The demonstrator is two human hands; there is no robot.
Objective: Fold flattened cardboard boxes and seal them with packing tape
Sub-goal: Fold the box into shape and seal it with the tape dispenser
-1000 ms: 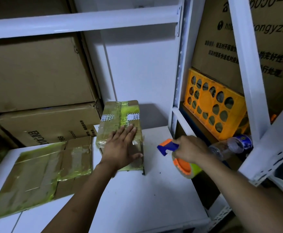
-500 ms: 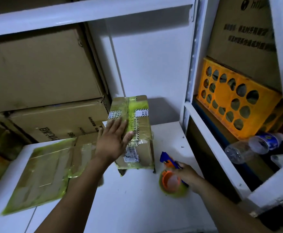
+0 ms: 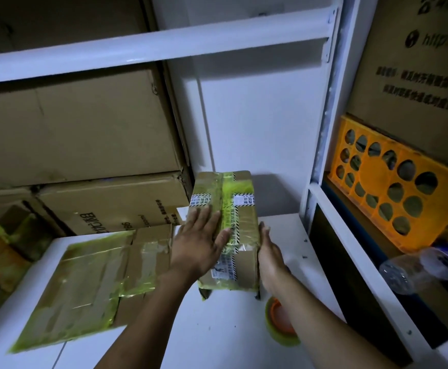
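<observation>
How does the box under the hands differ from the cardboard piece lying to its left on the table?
The box is folded into a closed block; the flattened cardboard lies flat on the table. The box carries black-and-white label strips; the flattened cardboard shows none. The left hand and right hand press the box, not the flattened cardboard. Both are brown with yellow-green tape.

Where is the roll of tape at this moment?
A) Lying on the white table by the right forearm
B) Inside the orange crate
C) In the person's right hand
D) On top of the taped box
A: the tape roll lies on the white table, while the right hand rests flat against the box.
</observation>
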